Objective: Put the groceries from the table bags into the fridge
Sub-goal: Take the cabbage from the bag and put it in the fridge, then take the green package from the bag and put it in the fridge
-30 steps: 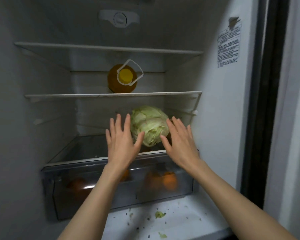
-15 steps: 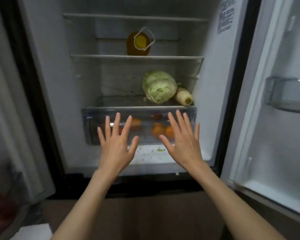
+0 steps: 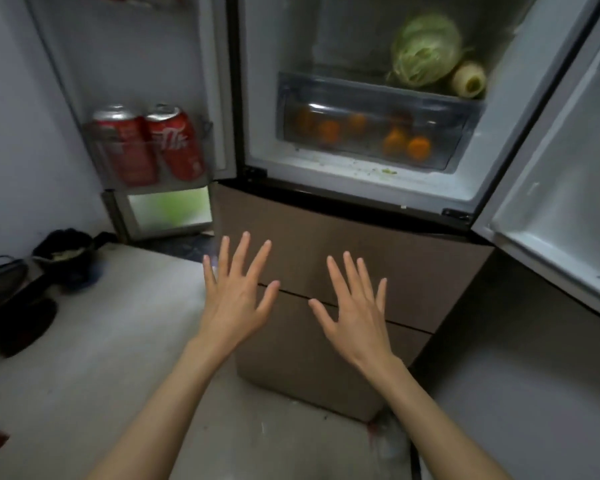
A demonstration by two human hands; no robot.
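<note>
The fridge (image 3: 361, 195) stands open in front of me. A green cabbage (image 3: 426, 50) lies on the shelf above the clear crisper drawer (image 3: 378, 98), with a white radish (image 3: 470, 79) to its right. Several oranges (image 3: 418, 147) show through the drawer front. My left hand (image 3: 236, 292) and my right hand (image 3: 357, 306) hover with fingers spread and empty, low in front of the brown lower fridge drawers (image 3: 326, 258), well away from the cabbage.
The left fridge door (image 3: 136, 81) hangs open with two red cans (image 3: 149, 143) in its bin. The right door (image 3: 565, 168) is open too. A dark pot (image 3: 65, 251) and dark utensils (image 3: 11, 299) sit on the pale floor at left.
I have drawn back from the fridge and my view has dropped and swung left. Both hands left the cabbage on the shelf and came down in front of the lower drawers.
</note>
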